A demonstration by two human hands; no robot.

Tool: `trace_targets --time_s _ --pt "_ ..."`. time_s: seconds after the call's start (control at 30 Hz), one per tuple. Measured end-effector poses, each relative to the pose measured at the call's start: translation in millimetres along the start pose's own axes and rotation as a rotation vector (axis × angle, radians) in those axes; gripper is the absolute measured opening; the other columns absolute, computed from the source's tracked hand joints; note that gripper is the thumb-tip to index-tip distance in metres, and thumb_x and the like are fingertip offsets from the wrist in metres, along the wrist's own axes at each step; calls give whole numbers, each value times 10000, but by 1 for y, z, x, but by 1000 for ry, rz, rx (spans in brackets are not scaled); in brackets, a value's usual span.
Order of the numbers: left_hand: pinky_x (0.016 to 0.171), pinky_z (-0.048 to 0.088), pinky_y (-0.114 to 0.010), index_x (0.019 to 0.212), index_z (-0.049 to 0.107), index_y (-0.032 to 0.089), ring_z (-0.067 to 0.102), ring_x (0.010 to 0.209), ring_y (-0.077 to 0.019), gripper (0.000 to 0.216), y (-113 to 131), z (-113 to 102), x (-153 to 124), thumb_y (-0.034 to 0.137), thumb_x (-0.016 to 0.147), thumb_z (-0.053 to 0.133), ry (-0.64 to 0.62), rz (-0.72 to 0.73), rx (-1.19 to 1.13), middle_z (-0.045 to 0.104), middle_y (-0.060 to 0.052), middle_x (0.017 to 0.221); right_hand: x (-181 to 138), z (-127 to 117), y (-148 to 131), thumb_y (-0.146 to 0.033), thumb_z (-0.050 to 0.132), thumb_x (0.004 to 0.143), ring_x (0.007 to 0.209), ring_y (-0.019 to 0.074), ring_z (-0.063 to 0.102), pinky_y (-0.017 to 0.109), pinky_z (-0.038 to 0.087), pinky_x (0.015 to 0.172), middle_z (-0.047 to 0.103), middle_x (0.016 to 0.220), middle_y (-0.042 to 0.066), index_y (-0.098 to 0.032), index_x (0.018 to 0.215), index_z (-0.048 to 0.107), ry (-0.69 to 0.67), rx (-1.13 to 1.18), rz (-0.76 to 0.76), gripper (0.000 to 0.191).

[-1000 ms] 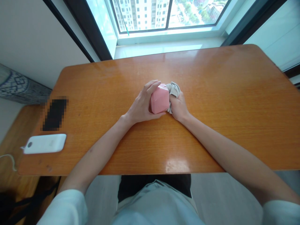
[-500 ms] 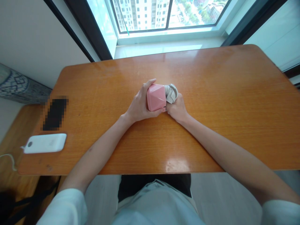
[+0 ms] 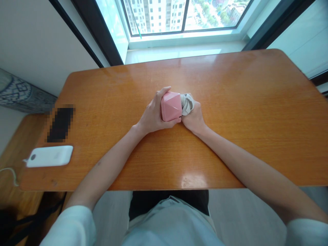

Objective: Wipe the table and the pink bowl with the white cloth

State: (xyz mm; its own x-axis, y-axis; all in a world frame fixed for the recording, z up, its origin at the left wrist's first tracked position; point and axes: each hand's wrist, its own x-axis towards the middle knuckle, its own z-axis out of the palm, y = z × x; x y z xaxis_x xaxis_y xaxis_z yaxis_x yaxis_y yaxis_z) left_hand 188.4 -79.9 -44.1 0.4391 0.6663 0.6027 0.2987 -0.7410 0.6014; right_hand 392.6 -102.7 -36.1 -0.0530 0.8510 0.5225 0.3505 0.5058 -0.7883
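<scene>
In the head view, a pink faceted object [image 3: 171, 107], shaped like a small box or pot, is held over the middle of the wooden table [image 3: 243, 102]. My left hand [image 3: 155, 112] wraps round its left side, thumb and fingers at its near and far edges. Against its right side lies a bunched light-grey cloth [image 3: 187, 104]. My right hand [image 3: 194, 118] is closed on this cloth and presses it to the pink surface. The fingertips of my right hand are hidden behind the cloth and the pink object.
A white device with a cable [image 3: 50, 156] lies at the table's left, near the front edge. Beyond it is a dark, pixelated rectangle [image 3: 60, 124]. A window [image 3: 183, 17] is behind the table's far edge, and a patterned fabric item [image 3: 23, 91] stands at the left.
My right hand and the cloth have shifted slightly against the pink object's right side, and the cloth's folds look different. My left hand and the pink object are almost unmoved.
</scene>
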Motion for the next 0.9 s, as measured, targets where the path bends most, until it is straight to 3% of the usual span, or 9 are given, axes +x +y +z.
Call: trace_targets --time_s 0.2,0.37,0.57,0.7,0.9 --pt "1087 632 -533 1693 263 358 705 1320 -354 1197 -1 0 -1 724 775 937 -14 -22 -9 626 -144 1532 -2 -1 -4 -484 609 1058 858 244 629 409 556 756 690 778 43 -268 707 588 57 -154 -139 412" --pt "1017 667 -584 1666 290 337 714 1271 -369 1186 -1 2 -2 752 762 936 1 7 -29 604 -161 1532 -1 -6 -3 -573 597 1069 1065 312 687 521 607 957 790 973 69 -314 973 808 42 -232 -255 348" --pt "1085 637 -558 1659 273 310 705 1310 -363 1150 -2 5 -5 775 806 888 -5 -28 -31 594 -159 1556 0 -7 2 -525 616 1081 1147 345 689 587 587 1001 821 1122 78 -341 1135 833 22 -224 -309 290" --pt "1098 626 -541 1680 253 337 695 1353 -358 1192 -4 5 -6 757 779 910 6 -26 -23 573 -157 1595 0 -6 -2 -456 635 1067 1086 345 664 566 572 947 820 1012 62 -333 1028 831 60 -324 -311 235" --pt "1128 608 -535 1685 258 336 701 1347 -348 1207 -3 4 -4 707 764 945 -4 -23 -21 613 -164 1563 0 -8 -13 -337 619 1040 801 220 616 375 469 707 725 776 36 -245 717 657 16 -271 -244 338"
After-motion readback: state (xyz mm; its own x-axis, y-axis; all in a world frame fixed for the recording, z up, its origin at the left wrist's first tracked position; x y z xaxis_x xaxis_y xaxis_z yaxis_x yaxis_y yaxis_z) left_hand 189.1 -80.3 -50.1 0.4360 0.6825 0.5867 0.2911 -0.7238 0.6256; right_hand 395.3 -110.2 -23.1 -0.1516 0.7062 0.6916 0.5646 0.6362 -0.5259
